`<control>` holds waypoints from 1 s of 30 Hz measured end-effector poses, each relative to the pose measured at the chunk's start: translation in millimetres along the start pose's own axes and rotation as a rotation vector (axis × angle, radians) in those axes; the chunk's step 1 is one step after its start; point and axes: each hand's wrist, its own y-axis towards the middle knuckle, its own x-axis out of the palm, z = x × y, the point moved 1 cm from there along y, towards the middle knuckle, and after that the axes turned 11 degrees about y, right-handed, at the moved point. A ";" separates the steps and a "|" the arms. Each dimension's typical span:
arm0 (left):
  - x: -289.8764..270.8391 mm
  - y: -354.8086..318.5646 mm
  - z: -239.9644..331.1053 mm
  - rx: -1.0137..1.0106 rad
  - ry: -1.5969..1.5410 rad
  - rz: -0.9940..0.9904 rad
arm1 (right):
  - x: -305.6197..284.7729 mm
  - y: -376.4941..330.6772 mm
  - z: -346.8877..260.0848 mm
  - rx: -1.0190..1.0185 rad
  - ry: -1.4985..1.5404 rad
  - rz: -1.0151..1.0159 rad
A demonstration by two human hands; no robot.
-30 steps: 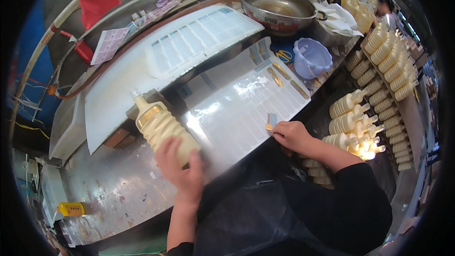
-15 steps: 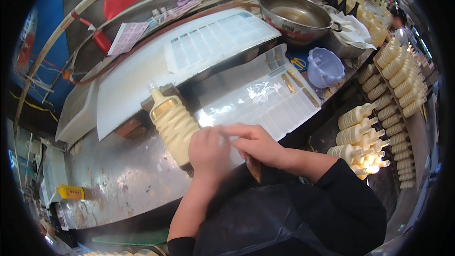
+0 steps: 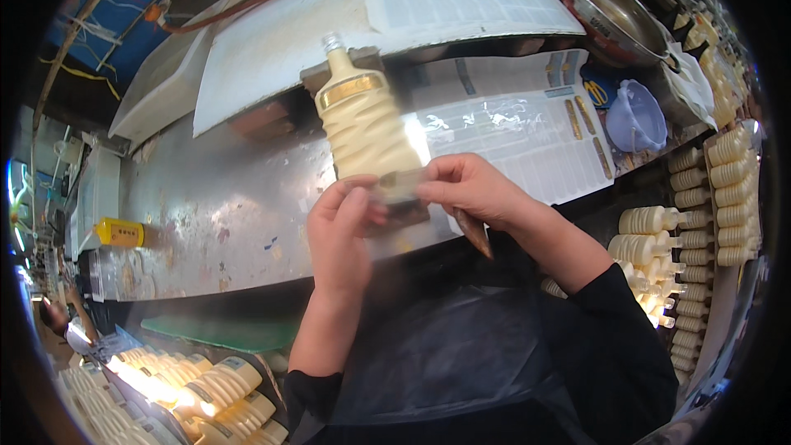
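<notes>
A cream bottle with wavy ridges and a gold band lies on the bench, its clear neck pointing away and resting on a dark block. Just at its base, a small thin translucent strip, blurred, spans between my two hands. Fingers and thumb of my left hand pinch its left end. My right hand pinches the other end between thumb and forefinger. Below the right palm sticks out a brown pointed tool, held by the curled fingers; its upper part is hidden.
Right of the bottle lies a label sheet with gold strips. Beyond stand a lilac bucket and a metal pan. Racked bottles fill the right side; more bottles are lower left. A yellow container sits left.
My view has shifted, bringing the lower-left bottles into sight. My hands, earlier together beside the bottle's lower end, are now apart with the translucent strip between them. The brown tool stays in my right hand.
</notes>
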 end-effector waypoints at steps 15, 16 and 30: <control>-23.6 5.9 -21.4 -0.126 0.304 0.216 | 5.1 18.0 15.3 -0.166 -0.299 0.236; -24.8 6.2 -21.8 -0.129 0.308 0.224 | 6.1 17.9 15.9 -0.152 -0.296 0.245; -31.3 24.6 -60.7 0.290 0.850 0.304 | -26.1 32.3 40.2 -0.204 -0.227 0.297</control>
